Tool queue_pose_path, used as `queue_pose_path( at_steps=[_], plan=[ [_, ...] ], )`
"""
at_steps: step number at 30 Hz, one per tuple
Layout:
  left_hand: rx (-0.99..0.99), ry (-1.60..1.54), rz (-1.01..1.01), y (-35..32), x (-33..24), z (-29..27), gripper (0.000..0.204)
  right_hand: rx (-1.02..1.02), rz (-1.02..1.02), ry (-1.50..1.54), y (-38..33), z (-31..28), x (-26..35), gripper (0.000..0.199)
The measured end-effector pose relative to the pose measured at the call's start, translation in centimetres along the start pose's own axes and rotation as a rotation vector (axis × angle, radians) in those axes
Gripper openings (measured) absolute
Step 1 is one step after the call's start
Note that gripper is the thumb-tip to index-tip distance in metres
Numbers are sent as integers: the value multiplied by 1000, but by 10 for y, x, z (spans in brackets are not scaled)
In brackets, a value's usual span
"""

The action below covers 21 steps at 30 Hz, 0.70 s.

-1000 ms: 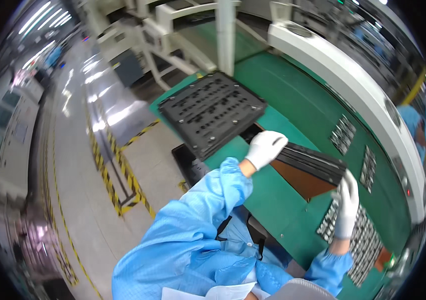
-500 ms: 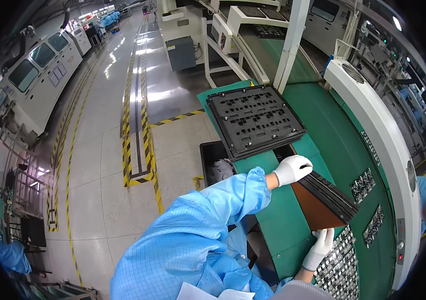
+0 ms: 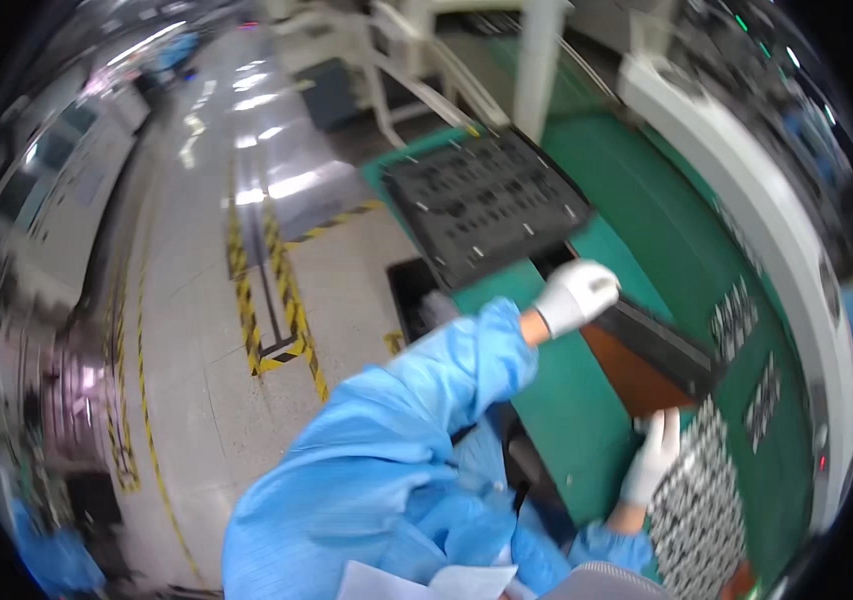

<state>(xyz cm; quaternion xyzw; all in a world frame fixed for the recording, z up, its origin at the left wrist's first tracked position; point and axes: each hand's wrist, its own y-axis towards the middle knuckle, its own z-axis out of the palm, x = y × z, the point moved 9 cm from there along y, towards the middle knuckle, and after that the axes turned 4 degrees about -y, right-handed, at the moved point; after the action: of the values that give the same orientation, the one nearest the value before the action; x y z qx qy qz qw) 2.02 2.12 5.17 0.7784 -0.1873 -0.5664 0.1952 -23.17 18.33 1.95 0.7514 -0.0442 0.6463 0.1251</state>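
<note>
A black fixture tray (image 3: 652,335) with a brown underside (image 3: 637,375) stands tilted on the green work surface, its brown face toward me. My left hand (image 3: 577,297), in a white glove, is closed on the upper left end of this tray. At its lower right corner, the fingers of my gloved right hand (image 3: 655,460) hold the bottom edge; motion blurs the exact grip. Farther off, a second black fixture tray (image 3: 487,200) with rows of slots lies flat, apparently on a stack. Beside my right hand spreads a mass of small silvery parts (image 3: 702,510).
Two groups of small parts (image 3: 735,320) lie on the green belt (image 3: 637,180) to the right. A white curved machine frame (image 3: 747,170) runs along the right side, and a white post (image 3: 539,80) stands behind the flat tray. A dark bin (image 3: 409,290) sits left of the bench.
The view has shifted and blurred. The tilted tray leans lower, showing less of its brown face. Both hands remain at its ends.
</note>
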Motion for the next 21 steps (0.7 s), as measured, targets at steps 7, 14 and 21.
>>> queue_pose_path(
  at_steps=[7, 14, 21],
  plan=[
    [18, -39, 409, -14, -58, 8, 12, -82, 15, -175, -1, -4, 8, 25],
    [65, -29, 552, -19, -84, 9, 27, -90, 59, -171, 2, -1, 9, 25],
    [284, 113, 610, -30, -100, 31, 42, -144, -436, -496, -7, 2, 48, 22]
  ],
)
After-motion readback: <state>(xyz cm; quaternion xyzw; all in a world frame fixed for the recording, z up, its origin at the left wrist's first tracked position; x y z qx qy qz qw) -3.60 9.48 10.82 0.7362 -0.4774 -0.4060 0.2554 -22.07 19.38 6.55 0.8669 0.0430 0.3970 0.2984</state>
